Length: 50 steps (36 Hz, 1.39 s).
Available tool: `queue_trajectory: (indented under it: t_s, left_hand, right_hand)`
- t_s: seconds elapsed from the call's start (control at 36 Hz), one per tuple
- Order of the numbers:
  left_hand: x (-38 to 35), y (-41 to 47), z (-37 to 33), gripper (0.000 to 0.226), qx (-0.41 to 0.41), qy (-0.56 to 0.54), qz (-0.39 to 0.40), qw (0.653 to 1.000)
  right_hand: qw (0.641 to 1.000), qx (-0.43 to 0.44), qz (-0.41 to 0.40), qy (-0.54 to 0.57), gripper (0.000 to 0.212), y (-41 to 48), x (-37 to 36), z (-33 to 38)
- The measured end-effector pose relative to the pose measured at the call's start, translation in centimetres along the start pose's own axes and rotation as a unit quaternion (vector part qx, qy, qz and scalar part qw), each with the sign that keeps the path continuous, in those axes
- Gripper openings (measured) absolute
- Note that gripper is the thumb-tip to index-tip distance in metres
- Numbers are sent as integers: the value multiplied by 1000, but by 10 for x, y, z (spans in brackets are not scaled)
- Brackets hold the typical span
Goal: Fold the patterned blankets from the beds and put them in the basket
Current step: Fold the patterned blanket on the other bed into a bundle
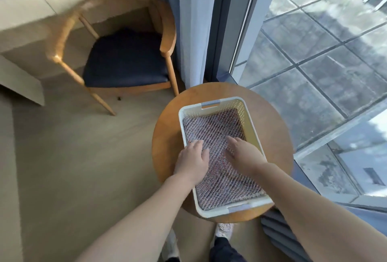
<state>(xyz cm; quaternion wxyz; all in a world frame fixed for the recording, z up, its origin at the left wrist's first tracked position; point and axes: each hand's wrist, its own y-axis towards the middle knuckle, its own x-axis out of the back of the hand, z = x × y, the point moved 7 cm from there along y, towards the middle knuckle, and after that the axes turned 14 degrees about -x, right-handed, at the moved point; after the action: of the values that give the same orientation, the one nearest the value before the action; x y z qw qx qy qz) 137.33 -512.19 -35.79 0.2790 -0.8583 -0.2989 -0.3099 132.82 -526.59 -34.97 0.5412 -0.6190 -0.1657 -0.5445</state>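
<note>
A white perforated plastic basket (252, 127) stands on a round wooden table (167, 136). Inside it lies a folded patterned blanket (213, 127), woven in red, white and dark threads, filling the basket's floor. My left hand (192, 160) rests flat on the blanket at the basket's left wall, fingers relaxed. My right hand (243, 154) lies palm down on the blanket's middle, fingers spread and pointing left. Neither hand grips the cloth.
A wooden armchair (167, 37) with a dark blue seat stands at the back left, beside a beige desk (23, 16). Blue and white curtains (184, 21) hang by the glass door (314, 52) on the right. My feet show below the table.
</note>
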Motion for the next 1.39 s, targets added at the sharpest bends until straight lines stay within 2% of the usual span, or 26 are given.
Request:
queue_trajectory:
  t_s: [0.14,0.31,0.47,0.58,0.75,0.92,1.03,1.19,1.39]
  left_hand:
    - [98,-55,10,45,-7,34,-113,993]
    - [187,-142,41,46,49,33,-193,979]
    - [270,-239,66,45,124,71,-294,945]
    - [293,-304,73,47,191,66,-352,914]
    - [277,-409,69,51,302,60,-417,855]
    - [228,-517,55,49,393,47,-477,785]
    - [191,-605,42,49,457,27,-521,721]
    - [132,-713,23,50,510,15,-567,647]
    - [63,-825,5,50,548,-1,-594,589]
  right_hand:
    - [991,35,-94,84,46,-34,65,62]
    - [981,78,-116,131,37,-72,101,153]
    - [962,216,-135,102,31,-110,124,262]
    - [939,307,-132,85,35,-137,138,318]
    - [896,432,-89,49,35,-193,130,386]
    - [847,531,-17,8,27,-273,70,434]
    - [795,604,43,-25,42,-353,23,456]
    - [739,665,83,-69,48,-452,-28,475]
    - [678,723,94,-92,48,-578,-96,490]
